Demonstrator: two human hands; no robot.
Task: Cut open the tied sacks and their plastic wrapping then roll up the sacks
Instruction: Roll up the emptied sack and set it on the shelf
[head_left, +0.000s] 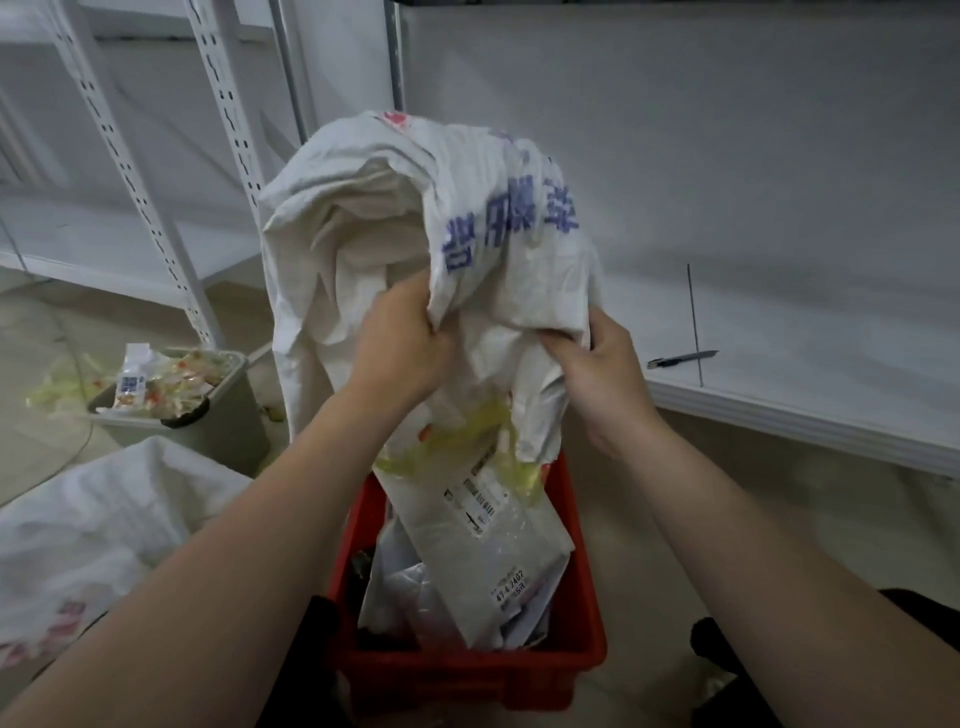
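White sack (415, 218) with blue print, parcel label (511, 590) "47-4-2402", red crate (589, 618)

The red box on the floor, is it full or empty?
Full. The red box holds a labelled parcel and crumpled wrappers, sticking up above its rim.

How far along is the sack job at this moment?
Done, by the look of it: yellowish plastic scraps fill the grey bin, and an emptied sack lies flat at lower left, not rolled. In hand: the left hand and right hand grip the printed white sack, lifted over the red crate as a labelled parcel slides out. Left: rolling both sacks. The cutter rests on the shelf.
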